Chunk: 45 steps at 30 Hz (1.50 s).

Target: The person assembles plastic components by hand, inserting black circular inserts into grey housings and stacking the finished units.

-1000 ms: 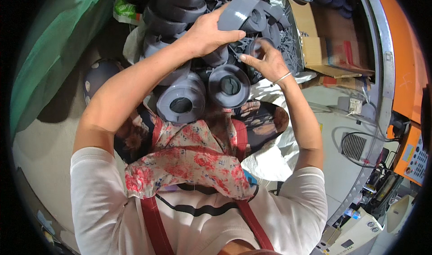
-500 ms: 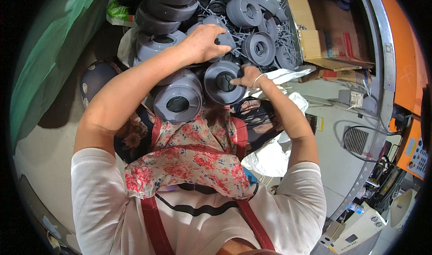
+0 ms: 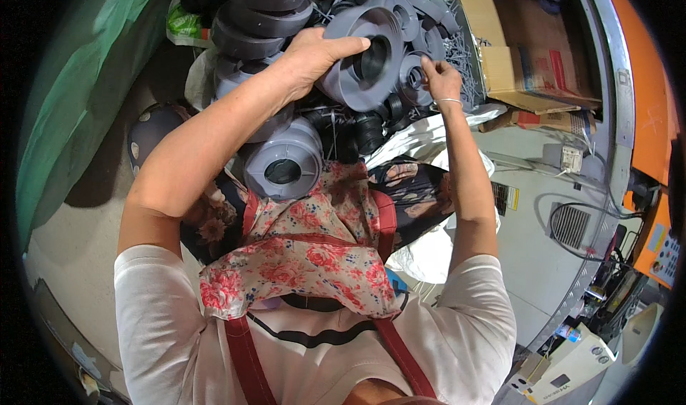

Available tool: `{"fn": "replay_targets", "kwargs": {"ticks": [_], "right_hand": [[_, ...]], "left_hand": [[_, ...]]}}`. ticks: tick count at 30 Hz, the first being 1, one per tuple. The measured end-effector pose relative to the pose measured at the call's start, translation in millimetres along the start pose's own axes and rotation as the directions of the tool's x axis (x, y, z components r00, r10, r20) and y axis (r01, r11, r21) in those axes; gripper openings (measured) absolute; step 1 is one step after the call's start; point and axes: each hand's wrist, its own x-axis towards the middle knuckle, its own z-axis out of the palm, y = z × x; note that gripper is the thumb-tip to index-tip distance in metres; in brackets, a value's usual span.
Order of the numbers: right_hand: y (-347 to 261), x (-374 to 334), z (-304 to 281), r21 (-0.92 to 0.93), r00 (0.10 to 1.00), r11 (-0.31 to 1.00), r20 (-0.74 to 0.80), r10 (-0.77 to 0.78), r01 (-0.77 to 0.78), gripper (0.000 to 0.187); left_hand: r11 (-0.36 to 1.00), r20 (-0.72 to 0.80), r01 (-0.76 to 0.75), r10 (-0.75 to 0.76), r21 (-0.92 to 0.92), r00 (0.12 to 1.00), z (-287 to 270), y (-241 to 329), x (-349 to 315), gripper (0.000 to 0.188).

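My left hand (image 3: 314,56) is closed on a large grey plastic ring (image 3: 346,94), tilted over the pile, its thumb at the round black insert (image 3: 370,60) in the middle. To its right, the closed fingers of my right hand (image 3: 444,82) meet the edge of a smaller grey flanged ring (image 3: 414,82) on the pile. Whether they grip it firmly is hard to see. Close to my lap rests another grey ring (image 3: 304,147) with a dark center. At the upper left, several grey rings (image 3: 263,20) stand stacked.
Black ribbed rings (image 3: 369,132) and thin grey plastic sticks (image 3: 461,65) lie among the parts. An open cardboard box (image 3: 532,87) is at the upper right, above a pale machine panel (image 3: 525,233). A green sheet (image 3: 89,83) hangs at the left. White plastic sheeting (image 3: 429,127) borders the pile.
The large grey ring with the black insert has moved from near my lap up over the pile, now in my left hand. My right hand has let it go and moved farther out.
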Motion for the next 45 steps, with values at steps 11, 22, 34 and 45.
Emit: {"fn": "replay_targets", "kwargs": {"ticks": [11,22,34,45], "right_hand": [[76,20,52,-0.621,0.973,0.761,0.227,-0.051,0.185,0.034],[-78,-72,5,0.341,0.943,0.885,-0.010,-0.333,0.316,0.017],[-10,-41,26,-0.485,0.912,0.830,-0.138,-0.386,0.277,0.021],[-134,-88,-20,-0.180,0.842,0.826,0.195,-0.503,0.535,0.083]], "left_hand": [[0.040,0.502,-0.534,0.288,0.845,0.816,-14,-24,-13,0.053],[0.995,-0.074,-0.041,0.034,-0.086,0.997,13,-4,25,0.042],[0.970,-0.054,-0.204,0.212,0.131,0.976,2,11,15,0.037],[0.984,0.256,0.081,-0.038,-0.157,0.966,6,3,-4,0.041]]}}
